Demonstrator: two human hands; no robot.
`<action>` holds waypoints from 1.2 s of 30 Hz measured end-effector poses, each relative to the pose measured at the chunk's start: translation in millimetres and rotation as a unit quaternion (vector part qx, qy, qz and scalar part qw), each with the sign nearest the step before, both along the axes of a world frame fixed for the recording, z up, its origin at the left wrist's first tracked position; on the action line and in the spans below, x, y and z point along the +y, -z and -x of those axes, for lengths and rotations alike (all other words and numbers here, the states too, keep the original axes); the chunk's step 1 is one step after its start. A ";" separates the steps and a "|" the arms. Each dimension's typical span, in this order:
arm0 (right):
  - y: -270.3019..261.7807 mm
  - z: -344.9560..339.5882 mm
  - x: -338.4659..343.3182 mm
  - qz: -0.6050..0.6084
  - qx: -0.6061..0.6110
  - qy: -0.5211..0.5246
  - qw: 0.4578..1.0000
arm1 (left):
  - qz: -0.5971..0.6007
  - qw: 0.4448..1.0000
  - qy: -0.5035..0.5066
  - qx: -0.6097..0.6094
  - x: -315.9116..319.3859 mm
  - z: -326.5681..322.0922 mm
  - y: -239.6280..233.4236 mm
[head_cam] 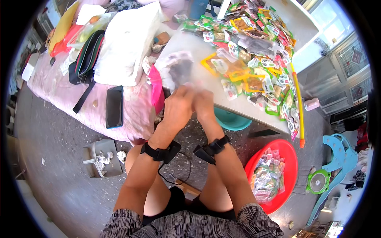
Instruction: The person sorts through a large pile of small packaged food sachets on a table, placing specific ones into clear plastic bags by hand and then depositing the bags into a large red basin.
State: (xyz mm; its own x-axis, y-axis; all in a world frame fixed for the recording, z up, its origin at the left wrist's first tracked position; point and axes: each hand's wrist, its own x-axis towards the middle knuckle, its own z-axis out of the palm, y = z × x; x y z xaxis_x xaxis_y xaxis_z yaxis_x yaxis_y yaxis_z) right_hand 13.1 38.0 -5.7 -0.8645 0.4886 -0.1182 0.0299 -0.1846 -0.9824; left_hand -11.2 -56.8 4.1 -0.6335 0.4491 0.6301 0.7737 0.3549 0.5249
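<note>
My left hand [179, 104] and my right hand [204, 102] meet over the near edge of the white table [235, 105]. Between them they pinch the near end of a clear plastic bag [181, 70] with dark contents. Motion blurs the bag and my fingertips, so the exact grip is hard to see. To the right of my hands, sealed snack packets [256, 83] lie in a loose heap, some with green, yellow or red edges. A yellow tube [297, 104] with orange ends runs along the table's right edge.
A red basin [293, 166] of packets stands on the floor at right. Under the table is a teal basin [233, 120]. The pink-covered bed [80, 92] at left bears a smartphone [114, 107], a belt bag [86, 59] and a white sack [125, 44]. A grey dustpan [111, 148] holds crumpled tissues.
</note>
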 end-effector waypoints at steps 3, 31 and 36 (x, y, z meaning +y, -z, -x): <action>15.5 11.8 -4.4 -0.029 0.058 0.066 0.996 | -0.022 1.000 0.011 -0.011 1.1 2.6 -3.7; -7.8 -131.1 137.8 -0.093 -0.148 0.152 0.973 | 0.099 0.991 -0.073 0.056 -8.4 11.8 -0.4; -9.9 -152.0 130.1 0.035 -0.043 0.148 0.987 | 0.101 0.991 -0.070 0.054 -2.6 10.6 -6.3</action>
State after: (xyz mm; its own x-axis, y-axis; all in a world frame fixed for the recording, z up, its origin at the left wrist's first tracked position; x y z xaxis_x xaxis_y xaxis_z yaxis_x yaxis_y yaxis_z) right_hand 165.1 168.1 4.1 -0.6698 0.7071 -0.2267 0.0468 -0.2644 -0.9633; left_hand -21.8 -59.3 10.4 -0.6330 0.4852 0.6032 0.7565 0.5529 0.3492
